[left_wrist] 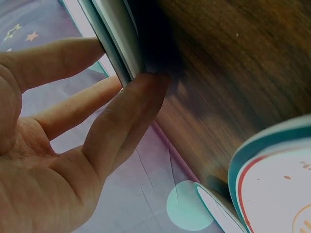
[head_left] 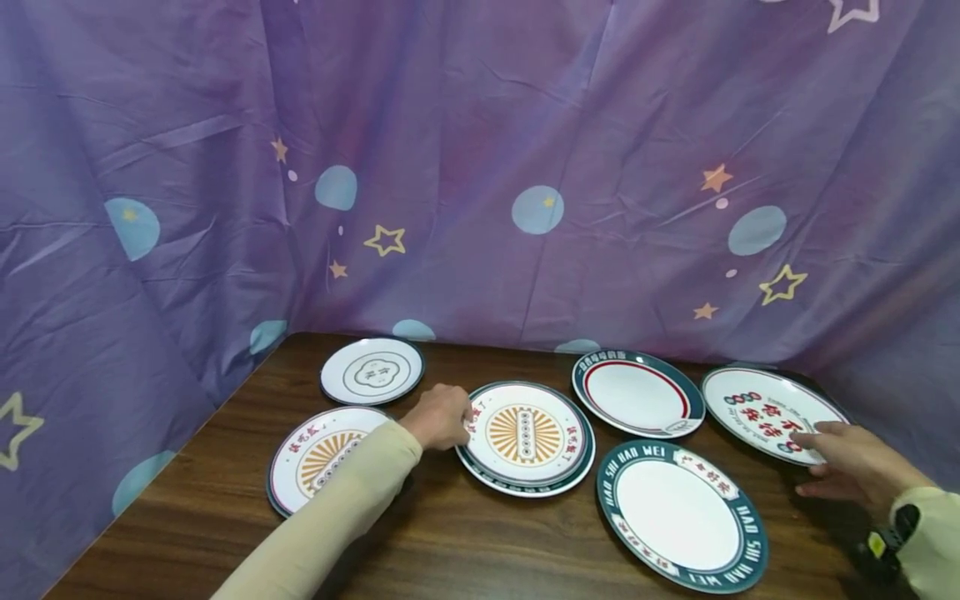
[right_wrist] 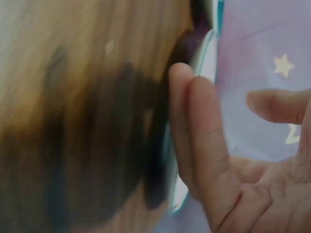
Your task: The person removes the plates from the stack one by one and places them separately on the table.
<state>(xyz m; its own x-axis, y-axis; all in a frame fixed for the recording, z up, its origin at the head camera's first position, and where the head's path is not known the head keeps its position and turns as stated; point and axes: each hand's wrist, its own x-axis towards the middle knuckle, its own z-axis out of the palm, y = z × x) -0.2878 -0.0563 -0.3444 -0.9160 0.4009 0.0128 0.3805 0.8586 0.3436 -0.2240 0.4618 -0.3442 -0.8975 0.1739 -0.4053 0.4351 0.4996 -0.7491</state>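
Note:
In the head view my left hand (head_left: 444, 417) is at the left rim of a stack of plates (head_left: 528, 433), whose top plate is white with an orange sunburst. From the left wrist view, my thumb and fingers (left_wrist: 131, 107) pinch the stack's rim (left_wrist: 119, 43) between them. My right hand (head_left: 855, 462) reaches to the lower right rim of a white plate with red and blue print (head_left: 750, 400). Seen from the right wrist, two straight fingers (right_wrist: 206, 116) lie against that plate's edge (right_wrist: 209, 58), and the thumb stands apart from it.
A large green-rimmed plate (head_left: 675, 517) lies between the hands, with a red-ringed plate (head_left: 637, 392) behind it. At the left are a small white plate (head_left: 371, 371) and another sunburst plate (head_left: 315, 450), partly hidden by my left sleeve. A purple curtain (head_left: 450, 275) borders the wooden table (head_left: 480, 542).

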